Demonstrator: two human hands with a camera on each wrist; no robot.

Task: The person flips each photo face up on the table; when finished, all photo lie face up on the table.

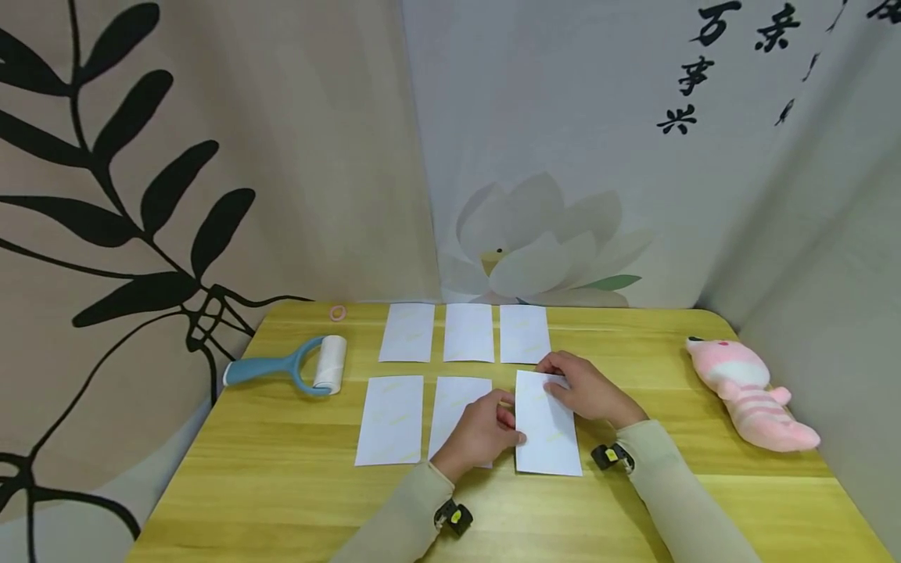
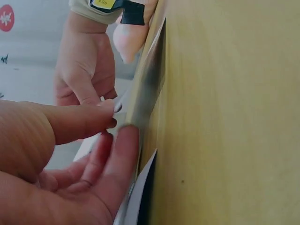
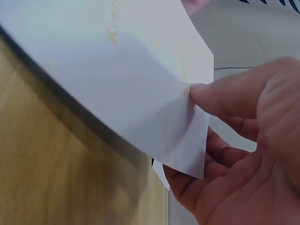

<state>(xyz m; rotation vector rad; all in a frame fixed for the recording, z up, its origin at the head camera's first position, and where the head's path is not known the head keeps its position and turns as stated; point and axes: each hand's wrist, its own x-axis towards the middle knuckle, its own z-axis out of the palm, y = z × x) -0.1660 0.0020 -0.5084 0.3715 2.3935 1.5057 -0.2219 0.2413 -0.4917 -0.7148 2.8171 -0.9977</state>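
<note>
Both hands hold one white paper card (image 1: 546,430), printed with faint yellow marks, slightly raised at the front right of the card rows. My right hand (image 1: 590,389) pinches its upper right corner; in the right wrist view the thumb (image 3: 220,99) lies on top and the fingers are underneath. At the card's left edge, my left hand (image 1: 479,430) pinches with thumb and fingertips. Beneath the left hand lies another white card (image 1: 450,399), partly covered. A further front-row card (image 1: 389,421) lies flat at the left.
Behind are three flat white cards, including the middle one (image 1: 468,333). A blue-handled lint roller (image 1: 281,366) and a small pink ring (image 1: 338,313) lie at the left. A pink plush toy (image 1: 753,395) rests at the table's (image 1: 296,485) right side. Curtains stand behind.
</note>
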